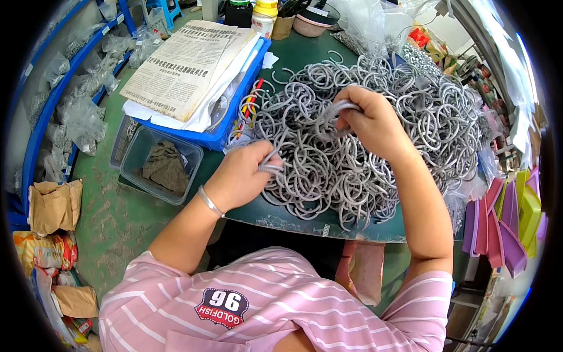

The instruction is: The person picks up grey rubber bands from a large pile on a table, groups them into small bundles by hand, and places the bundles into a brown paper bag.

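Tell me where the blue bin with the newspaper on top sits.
In the head view, the blue bin sits on the green table to the person's left, beside the pile of grey rings, just beyond the left hand.

I take this for a small workshop or piecework bench: a green worktable [305,220] heaped with grey metal rings [375,117], a blue crate [231,126] under newspapers [187,64], blue shelving [50,105] stuffed with plastic bags of what may be parts, and coloured plastic trays [510,223] stacked at my right.
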The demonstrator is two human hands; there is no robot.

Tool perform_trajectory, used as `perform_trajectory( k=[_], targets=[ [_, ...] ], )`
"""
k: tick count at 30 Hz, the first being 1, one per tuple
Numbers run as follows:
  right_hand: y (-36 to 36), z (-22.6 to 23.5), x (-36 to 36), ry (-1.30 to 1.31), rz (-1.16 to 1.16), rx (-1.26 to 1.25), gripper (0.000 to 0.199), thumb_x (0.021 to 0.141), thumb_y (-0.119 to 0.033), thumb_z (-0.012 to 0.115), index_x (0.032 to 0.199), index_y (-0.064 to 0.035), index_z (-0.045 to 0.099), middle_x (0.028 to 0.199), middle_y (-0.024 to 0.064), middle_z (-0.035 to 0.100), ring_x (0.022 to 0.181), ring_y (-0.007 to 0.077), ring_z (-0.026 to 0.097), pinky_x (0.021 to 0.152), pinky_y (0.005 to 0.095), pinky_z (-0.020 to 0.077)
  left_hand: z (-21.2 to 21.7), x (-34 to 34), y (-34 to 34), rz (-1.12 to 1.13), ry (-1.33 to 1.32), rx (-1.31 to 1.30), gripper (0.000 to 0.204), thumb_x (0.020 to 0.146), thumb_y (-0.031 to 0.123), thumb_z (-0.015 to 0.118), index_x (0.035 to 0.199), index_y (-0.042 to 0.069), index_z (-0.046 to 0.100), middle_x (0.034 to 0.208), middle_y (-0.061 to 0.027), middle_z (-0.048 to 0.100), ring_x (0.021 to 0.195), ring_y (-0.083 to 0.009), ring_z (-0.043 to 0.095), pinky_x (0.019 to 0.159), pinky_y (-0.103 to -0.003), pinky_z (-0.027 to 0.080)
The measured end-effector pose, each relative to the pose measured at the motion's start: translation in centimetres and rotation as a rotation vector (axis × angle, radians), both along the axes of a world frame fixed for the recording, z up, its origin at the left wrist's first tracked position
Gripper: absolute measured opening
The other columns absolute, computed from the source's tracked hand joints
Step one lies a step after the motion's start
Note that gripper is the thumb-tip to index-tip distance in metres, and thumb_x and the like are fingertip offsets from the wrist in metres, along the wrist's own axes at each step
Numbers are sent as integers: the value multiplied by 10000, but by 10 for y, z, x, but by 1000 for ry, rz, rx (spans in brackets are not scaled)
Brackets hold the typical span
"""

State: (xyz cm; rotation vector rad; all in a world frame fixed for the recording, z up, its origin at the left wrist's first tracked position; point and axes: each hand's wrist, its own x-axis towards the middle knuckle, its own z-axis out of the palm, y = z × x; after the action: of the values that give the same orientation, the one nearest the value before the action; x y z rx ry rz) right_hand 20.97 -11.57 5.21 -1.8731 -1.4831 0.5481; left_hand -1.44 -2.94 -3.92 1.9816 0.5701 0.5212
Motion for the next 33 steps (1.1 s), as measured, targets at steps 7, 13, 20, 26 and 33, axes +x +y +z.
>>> perform_trajectory(
  k=[7, 13, 20, 26, 33],
  targets=[
    [-42, -20, -47, 132, 10, -94, 157, 818, 47, 606, 967, 1, 591, 793, 71, 611, 580, 133, 596, 516, 273, 485, -4, 5, 0, 78, 1, 25, 107, 810, 97, 671, 823, -2, 634, 705, -86, 597, 622, -159, 546, 604, -289, 441],
    [-32, -67, -70, -323, -110, 87, 187, 693, 24, 637, 867, 22, 570, 857, 231, 616, 813, 416, 598, 710, 456, 483, 33, 23, -8, 45, -179, 280, 101, 730, 65, 704, 741, 13, 619, 696, -127, 591, 624, -305, 572, 544, -370, 431],
    [-47, -59, -68, -278, -144, -68, 207, 698, 17, 609, 903, 49, 610, 888, 239, 613, 860, 413, 598, 764, 453, 486, 17, 23, -18, 134, -259, 344, 130, 715, 39, 747, 750, 27, 623, 658, -75, 549, 599, -243, 535, 547, -331, 414],
    [-50, -63, -59, -175, -86, -8, 144, 750, -6, 605, 883, 49, 595, 888, 229, 585, 881, 423, 570, 784, 440, 471, -9, -2, -9, 90, -102, 221, 89, 750, -20, 681, 801, -1, 611, 815, -109, 536, 680, -260, 543, 617, -325, 439],
    [-51, -75, -53, 396, -160, 94, 110, 864, -15, 570, 967, 5, 605, 729, 8, 564, 597, 71, 506, 545, 240, 432, 1, 12, -17, 155, -241, 445, 101, 775, 2, 702, 823, -7, 613, 746, -90, 580, 663, -205, 552, 612, -283, 439]
  ],
)
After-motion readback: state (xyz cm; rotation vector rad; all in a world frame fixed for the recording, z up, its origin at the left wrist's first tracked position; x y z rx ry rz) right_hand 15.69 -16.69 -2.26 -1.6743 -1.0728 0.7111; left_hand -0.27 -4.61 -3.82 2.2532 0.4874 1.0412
